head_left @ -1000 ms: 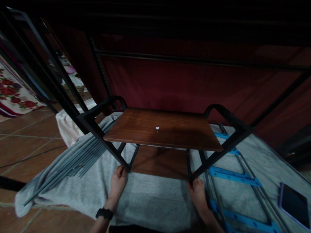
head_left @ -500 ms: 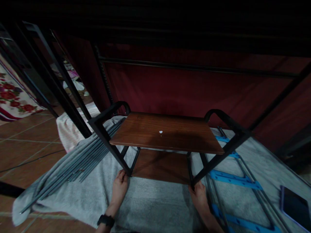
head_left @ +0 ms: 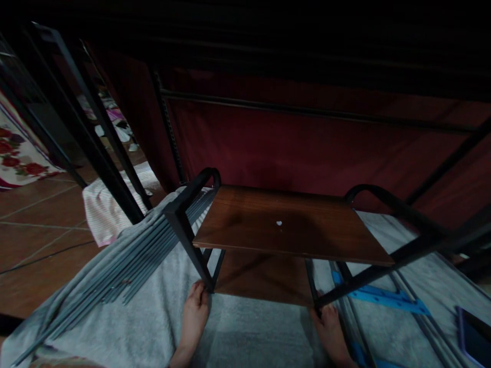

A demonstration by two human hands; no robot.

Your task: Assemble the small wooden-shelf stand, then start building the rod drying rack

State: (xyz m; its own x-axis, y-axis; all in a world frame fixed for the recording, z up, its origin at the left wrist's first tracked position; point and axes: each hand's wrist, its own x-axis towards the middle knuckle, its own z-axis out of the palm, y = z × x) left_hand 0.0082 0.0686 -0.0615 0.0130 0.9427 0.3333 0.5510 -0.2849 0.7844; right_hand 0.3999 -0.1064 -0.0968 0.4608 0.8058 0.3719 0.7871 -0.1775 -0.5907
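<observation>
Ahead of me stands a small two-tier shelf rack (head_left: pixel 295 225) with brown wood-look boards and a black metal frame. A small white mark shows on its upper board. Its lower board (head_left: pixel 264 281) sits close to the grey cloth. At the rack's lower left front corner, my left hand (head_left: pixel 196 306) has its fingers closed around the frame's foot. On the opposite corner, my right hand (head_left: pixel 330 327) grips the other foot, its fingertips partly hidden by the frame.
Several thin grey metal rods (head_left: pixel 146 260) lie left on the grey cloth (head_left: pixel 261 327). To the right are blue-barred metal racks (head_left: pixel 391 299) and a phone (head_left: pixel 477 335). Dark posts (head_left: pixel 111 158) rise at left, a dark beam hangs overhead, and a red curtain (head_left: pixel 287 143) hangs behind.
The shelf rack has shifted right and closer in view, covering more of the blue-barred racks. Both hands keep their hold on its feet. The watch on my left wrist has left the view.
</observation>
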